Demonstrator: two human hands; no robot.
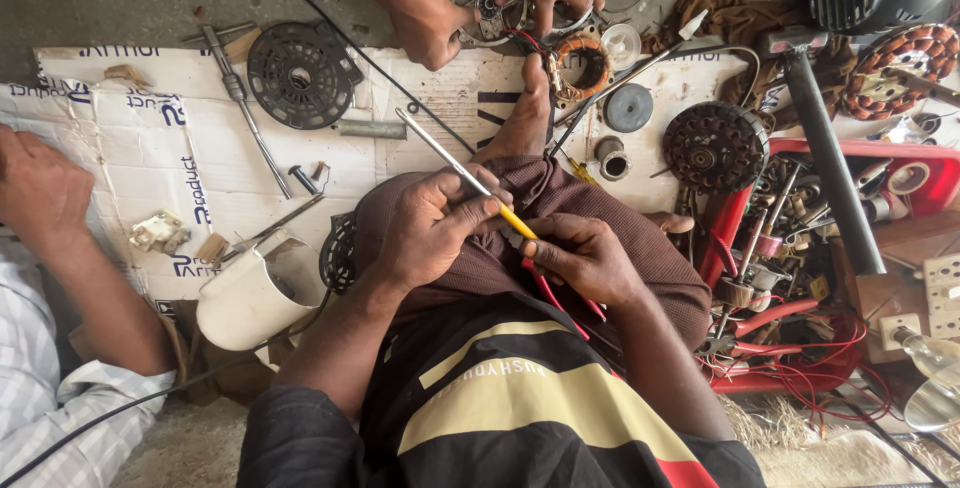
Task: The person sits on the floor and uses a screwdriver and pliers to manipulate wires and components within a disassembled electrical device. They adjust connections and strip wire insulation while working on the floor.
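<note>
While both hands close at frame centre, the left hand (pixel 425 228) grips a thin, stiff, light screwdriver (pixel 470 180) by its yellow handle, and the right hand (pixel 585 258) pinches limp red wires (pixel 560 303).

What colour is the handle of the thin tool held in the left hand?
Yellow: the handle shows between the left hand and right hand, clearest in the head view.
</note>
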